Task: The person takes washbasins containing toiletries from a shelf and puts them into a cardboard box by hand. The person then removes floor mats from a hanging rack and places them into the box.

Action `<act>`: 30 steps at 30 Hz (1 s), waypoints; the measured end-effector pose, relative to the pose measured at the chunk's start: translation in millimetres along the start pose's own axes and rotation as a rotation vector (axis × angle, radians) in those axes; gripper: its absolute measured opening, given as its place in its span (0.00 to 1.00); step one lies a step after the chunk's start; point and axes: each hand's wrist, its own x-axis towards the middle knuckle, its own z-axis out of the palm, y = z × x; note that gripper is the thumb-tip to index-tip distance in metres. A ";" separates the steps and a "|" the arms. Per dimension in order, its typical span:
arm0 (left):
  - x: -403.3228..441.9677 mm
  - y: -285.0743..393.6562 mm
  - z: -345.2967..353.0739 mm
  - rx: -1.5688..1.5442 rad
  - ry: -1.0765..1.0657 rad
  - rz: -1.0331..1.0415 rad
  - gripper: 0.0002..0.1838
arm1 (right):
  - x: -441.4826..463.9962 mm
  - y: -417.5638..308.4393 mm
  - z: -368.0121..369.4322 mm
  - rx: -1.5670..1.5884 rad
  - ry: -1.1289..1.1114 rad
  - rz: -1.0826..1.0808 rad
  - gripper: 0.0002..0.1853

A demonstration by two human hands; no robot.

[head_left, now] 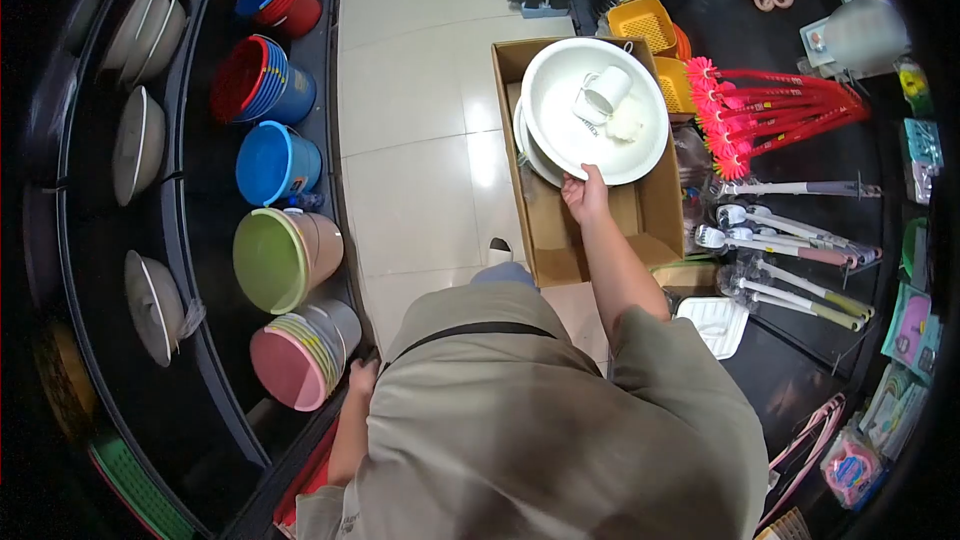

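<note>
My right hand (586,194) is closed on the near rim of a white basin (648,145). Inside the basin lie a white mug (607,90) and a pale, crumpled-looking item (626,124) that I cannot make out. The basin is above an open cardboard box (560,230), and another white basin (541,162) shows partly beneath it. Low on the left, my left hand (364,374) is beside the shelf edge, close to the stacked pink buckets (290,370). Its fingers are dark and mostly hidden, so I cannot tell whether they grip the edge.
Blue buckets (275,165), a green bucket (270,260) and grey-white basins (150,310) line the left shelves. Red-handled brushes (790,105), white-headed brushes (770,240) and yellow baskets (642,24) are on the right. Tiled floor (410,90) runs between.
</note>
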 end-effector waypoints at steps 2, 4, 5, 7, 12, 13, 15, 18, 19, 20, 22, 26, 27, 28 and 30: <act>-21.8 -4.8 7.4 0.063 -0.013 -0.033 0.27 | 8.8 2.5 -0.2 -0.001 0.016 0.014 0.17; -27.9 -17.0 17.3 0.041 -0.058 -0.054 0.27 | 15.7 4.1 0.4 -0.003 0.033 0.027 0.18; -31.4 -20.3 21.0 0.036 -0.067 -0.060 0.27 | 17.8 4.7 1.6 0.009 0.044 0.041 0.19; -34.1 -24.9 28.4 0.018 -0.078 -0.073 0.26 | 20.5 6.2 2.9 0.013 0.056 0.062 0.19; -38.6 -26.1 36.9 -0.020 -0.094 -0.090 0.26 | 33.1 9.5 3.6 -0.099 0.058 0.105 0.22; -39.0 -26.2 37.3 -0.025 -0.097 -0.092 0.26 | 36.5 11.1 2.4 -0.104 0.057 0.109 0.22; -38.8 -26.1 39.3 -0.031 -0.104 -0.094 0.26 | 37.6 14.0 5.2 -0.172 0.144 0.119 0.26; -37.9 -25.8 39.8 -0.042 -0.108 -0.095 0.26 | 29.3 19.2 6.8 -0.175 0.181 0.102 0.31; -38.2 -25.5 40.7 -0.039 -0.112 -0.095 0.25 | 28.7 21.6 4.2 -0.176 0.182 0.102 0.31; -37.0 -25.6 40.7 -0.042 -0.113 -0.096 0.25 | 28.1 24.5 1.6 -0.131 0.167 0.095 0.32; -37.7 -26.8 40.8 -0.043 -0.110 -0.098 0.25 | 25.7 27.7 -4.5 -0.086 0.150 0.087 0.33; -35.4 -26.8 42.1 -0.047 -0.111 -0.090 0.25 | 16.5 30.9 -16.6 -0.052 0.120 0.119 0.33; -34.6 -26.6 42.2 -0.048 -0.113 -0.086 0.25 | 16.2 31.8 -20.0 -0.048 0.132 0.116 0.33; -34.2 -26.9 42.2 -0.051 -0.115 -0.083 0.25 | 16.3 32.5 -23.4 -0.046 0.133 0.115 0.33; -31.8 -27.1 42.2 -0.051 -0.114 -0.077 0.25 | 15.7 33.6 -28.9 -0.041 0.172 0.133 0.32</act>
